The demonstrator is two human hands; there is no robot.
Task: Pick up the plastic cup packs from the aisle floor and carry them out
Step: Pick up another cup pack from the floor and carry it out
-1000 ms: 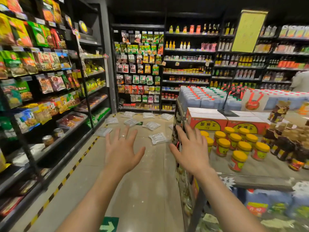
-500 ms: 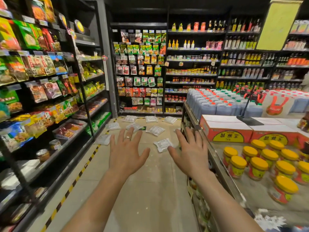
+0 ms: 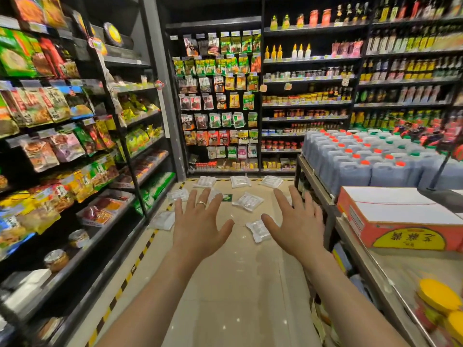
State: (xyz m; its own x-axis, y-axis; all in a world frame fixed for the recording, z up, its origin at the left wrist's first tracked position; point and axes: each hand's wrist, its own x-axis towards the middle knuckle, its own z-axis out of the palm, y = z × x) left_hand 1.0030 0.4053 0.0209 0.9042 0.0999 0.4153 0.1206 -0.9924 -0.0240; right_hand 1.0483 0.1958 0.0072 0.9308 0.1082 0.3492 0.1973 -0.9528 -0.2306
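Plastic packs (image 3: 248, 201) lie scattered on the floor (image 3: 238, 284) at the far end of the aisle, below the back shelves (image 3: 220, 101), with one nearer pack showing between the two hands. Left hand (image 3: 200, 226), wearing a ring (image 3: 201, 203), and right hand (image 3: 298, 229) both reach forward palms down, fingers spread wide, holding and touching nothing.
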